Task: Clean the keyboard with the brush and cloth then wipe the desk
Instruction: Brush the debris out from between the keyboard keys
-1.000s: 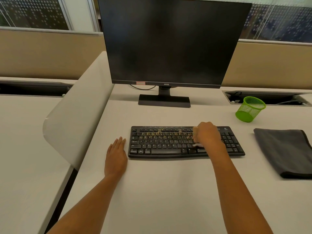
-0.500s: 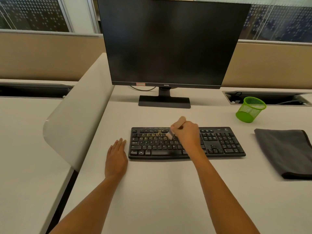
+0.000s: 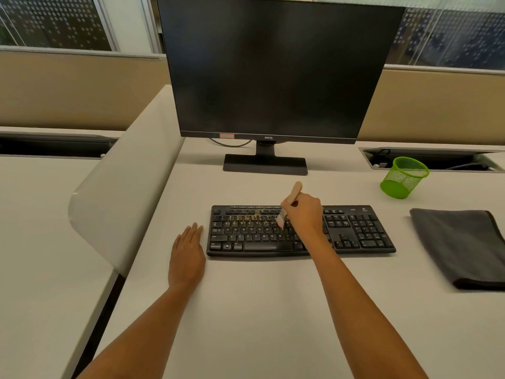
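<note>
Here our right hand [image 3: 303,214] grips a wooden brush [image 3: 294,192] on the yellow-flecked black keyboard [image 3: 355,233]. Our left hand [image 3: 187,255] lies flat, fingers straight.

keyboard [image 3: 355,231] mid-desk [image 3: 259,310], before monitor [image 3: 273,77] | left hand [image 3: 187,255] flat on desk, just left of keyboard | right hand [image 3: 303,214] over keyboard's middle, holding brush [image 3: 293,191], tip seemingly touching keys | cup [image 3: 404,177] behind-right | cloth [image 3: 459,242] right of keyboard, apart

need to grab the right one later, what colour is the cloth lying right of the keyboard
Dark grey; the cloth shows best in the head view.
</note>
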{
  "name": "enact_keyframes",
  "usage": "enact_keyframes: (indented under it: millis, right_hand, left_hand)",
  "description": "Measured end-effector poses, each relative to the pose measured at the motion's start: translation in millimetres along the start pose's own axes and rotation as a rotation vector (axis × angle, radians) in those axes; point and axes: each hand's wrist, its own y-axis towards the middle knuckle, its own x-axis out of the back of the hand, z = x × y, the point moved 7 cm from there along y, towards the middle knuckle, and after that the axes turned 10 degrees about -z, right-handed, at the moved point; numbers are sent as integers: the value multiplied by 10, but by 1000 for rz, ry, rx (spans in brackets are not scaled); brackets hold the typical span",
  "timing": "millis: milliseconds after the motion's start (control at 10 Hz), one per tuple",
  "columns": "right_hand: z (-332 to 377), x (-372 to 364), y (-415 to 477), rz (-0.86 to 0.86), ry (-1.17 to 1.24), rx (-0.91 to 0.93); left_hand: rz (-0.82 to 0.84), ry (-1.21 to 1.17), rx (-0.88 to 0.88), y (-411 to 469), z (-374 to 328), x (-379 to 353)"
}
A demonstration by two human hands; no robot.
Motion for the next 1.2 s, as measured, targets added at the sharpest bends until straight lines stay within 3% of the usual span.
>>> enact_keyframes:
  millis: [100, 200, 300, 500, 700, 800, 900, 1000, 1200]
  right_hand:
    - [-46, -12, 68, 77, 10, -51]
    - [-55, -147, 37, 243, -185, -66]
    - [34, -232, 7, 163, -215, 7]
    - [75, -52, -77, -109, 107, 34]
    - [-19, -169, 36, 136, -200, 15]
    - [86, -187, 8, 88, -172, 95]
    - [61, -196, -78, -9, 12, 117]
    - [-84, -139, -42, -33, 215, 5]
    - [-92, -214, -58, 346, 86, -55]
  left_hand:
    - [4, 1, 5, 0, -1, -5]
    - [3, -1, 3, 1, 0, -9]
    - [0, -4, 8, 0, 6, -4]
    - [-11, -8, 11, 8, 7, -6]
    - [-9, -1, 1, 6, 2, -8]
    - [-10, -4, 5, 5, -7, 3]
    - [-7, -5, 4, 3, -6, 2]
    - [-5, -5, 5, 5, -8, -1]
    - [-7, 4, 0, 6, -6, 2]
